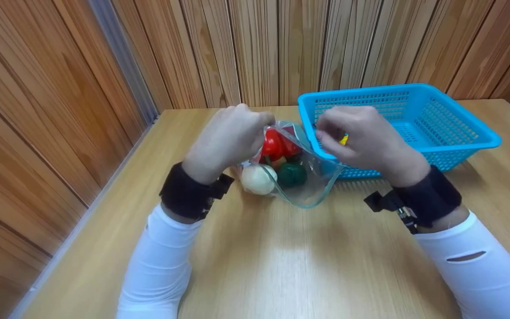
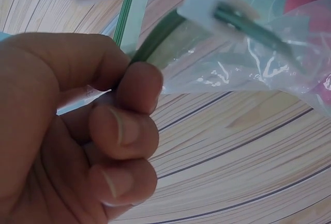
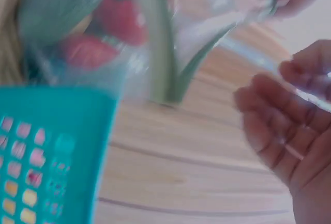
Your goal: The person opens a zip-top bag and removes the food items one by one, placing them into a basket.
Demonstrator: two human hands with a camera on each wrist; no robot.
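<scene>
Zip bag (image 1: 301, 177) of toy veggies, held up mid-table just left of the blue basket (image 1: 436, 119).

Head view: my left hand (image 1: 230, 137) and right hand (image 1: 361, 137) both pinch its rim. Left wrist: fingers (image 2: 137, 87) clenched on the green zip strip (image 2: 155, 40); I'd keep it taut. Right wrist: film pinched, blurry.

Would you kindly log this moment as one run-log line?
left hand: pinches bag rim | right hand: holds opposite rim | clear zip bag: open, toy vegetables inside | blue basket: behind bag
</scene>
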